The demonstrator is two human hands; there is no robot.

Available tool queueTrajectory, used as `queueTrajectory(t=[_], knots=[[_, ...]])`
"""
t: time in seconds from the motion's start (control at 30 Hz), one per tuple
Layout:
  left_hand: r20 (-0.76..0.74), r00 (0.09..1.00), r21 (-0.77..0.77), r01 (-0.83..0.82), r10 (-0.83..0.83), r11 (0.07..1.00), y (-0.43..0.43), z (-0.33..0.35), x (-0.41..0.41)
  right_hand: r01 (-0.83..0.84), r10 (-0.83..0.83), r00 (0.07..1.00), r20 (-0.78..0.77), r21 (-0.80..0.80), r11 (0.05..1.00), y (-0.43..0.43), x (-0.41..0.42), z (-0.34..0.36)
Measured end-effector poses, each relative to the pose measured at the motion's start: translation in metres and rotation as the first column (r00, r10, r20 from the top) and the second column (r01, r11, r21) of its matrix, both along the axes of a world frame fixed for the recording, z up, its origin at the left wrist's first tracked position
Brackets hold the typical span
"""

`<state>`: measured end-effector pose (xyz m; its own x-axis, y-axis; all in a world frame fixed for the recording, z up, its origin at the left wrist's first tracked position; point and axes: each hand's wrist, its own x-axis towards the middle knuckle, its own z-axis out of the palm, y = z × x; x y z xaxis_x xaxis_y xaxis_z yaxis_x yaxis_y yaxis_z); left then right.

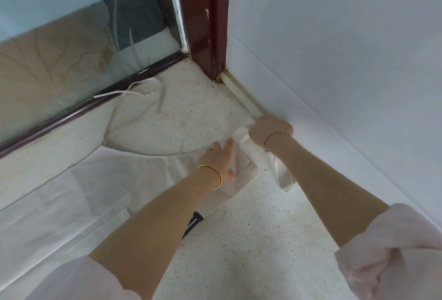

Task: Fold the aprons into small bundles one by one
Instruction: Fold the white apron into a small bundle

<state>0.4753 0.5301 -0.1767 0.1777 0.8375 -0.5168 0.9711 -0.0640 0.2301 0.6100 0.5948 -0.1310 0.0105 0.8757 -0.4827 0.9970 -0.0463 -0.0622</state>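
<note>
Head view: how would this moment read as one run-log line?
step: folding | thin white plastic apron: spread on speckled floor | right hand: grips bunched end | left hand: presses it flat

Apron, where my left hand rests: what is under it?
Under the apron lies the speckled surface, showing faintly through the thin sheet. The left hand presses it flat; the right hand grips a bunched end. What the hands cover cannot be seen.

Thin matt apron (pixel 100 180), perhaps plastic, speckled stone-like floor (pixel 251 240)
</note>
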Motion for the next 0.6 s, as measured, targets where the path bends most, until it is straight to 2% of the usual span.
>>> queueTrajectory(t=[0.03,0.1,0.17,0.2,0.23,0.27,0.3,0.33,0.37,0.4,0.43,0.5,0.57,0.6], knots=[[0.017,1.000,0.002,-0.008,0.008,1.000,0.000,0.000,0.000,0.096,-0.114,0.984,-0.139,-0.127,0.987,0.006,0.001,0.011],[0.061,0.997,-0.010,-0.039,0.040,0.999,0.000,0.001,-0.003,0.135,-0.239,0.922,-0.304,-0.324,0.936,0.012,0.005,0.031],[0.150,0.985,-0.051,-0.079,0.085,0.996,0.002,0.004,-0.006,0.077,-0.337,0.795,-0.504,-0.467,0.881,0.006,0.004,0.049],[0.263,0.950,-0.110,-0.144,0.168,0.983,0.004,0.006,-0.011,0.032,-0.370,0.715,-0.593,-0.501,0.865,0.001,-0.002,0.056],[0.422,0.837,-0.241,-0.269,0.350,0.933,0.006,0.011,-0.016,-0.008,-0.365,0.676,-0.641,-0.501,0.865,-0.006,-0.010,0.060],[0.522,0.616,-0.460,-0.380,0.590,0.803,0.009,0.017,-0.024,-0.068,-0.316,0.671,-0.671,-0.480,0.875,-0.017,-0.020,0.063],[0.497,0.330,-0.696,-0.401,0.802,0.596,0.011,0.026,-0.034,-0.162,-0.220,0.684,-0.696,-0.438,0.884,-0.030,-0.031,0.064],[0.401,0.058,-0.853,-0.341,0.914,0.395,0.012,0.032,-0.047,-0.258,-0.139,0.678,-0.722,-0.411,0.874,-0.043,-0.041,0.061],[0.325,-0.087,-0.914,-0.284,0.942,0.289,0.013,0.034,-0.062,-0.309,-0.118,0.672,-0.731,-0.422,0.852,-0.055,-0.052,0.056],[0.288,-0.112,-0.931,-0.267,0.951,0.250,0.013,0.034,-0.076,-0.323,-0.155,0.671,-0.725,-0.474,0.819,-0.064,-0.058,0.051],[0.270,-0.091,-0.933,-0.272,0.959,0.237,0.011,0.035,-0.089,-0.307,-0.230,0.651,-0.723,-0.528,0.792,-0.072,-0.064,0.044],[0.245,-0.004,-0.927,-0.293,0.969,0.233,0.006,0.035,-0.104,-0.254,-0.241,0.647,-0.724,-0.503,0.826,-0.080,-0.076,0.030],[0.245,0.157,-0.917,-0.282,0.957,0.281,0.001,0.036,-0.108,-0.199,-0.058,0.772,-0.633,-0.326,0.924,-0.081,-0.083,0.013],[0.253,0.275,-0.896,-0.296,0.928,0.332,-0.001,0.037,-0.108,-0.196,0.062,0.859,-0.509,-0.215,0.957,-0.081,-0.085,0.005]])
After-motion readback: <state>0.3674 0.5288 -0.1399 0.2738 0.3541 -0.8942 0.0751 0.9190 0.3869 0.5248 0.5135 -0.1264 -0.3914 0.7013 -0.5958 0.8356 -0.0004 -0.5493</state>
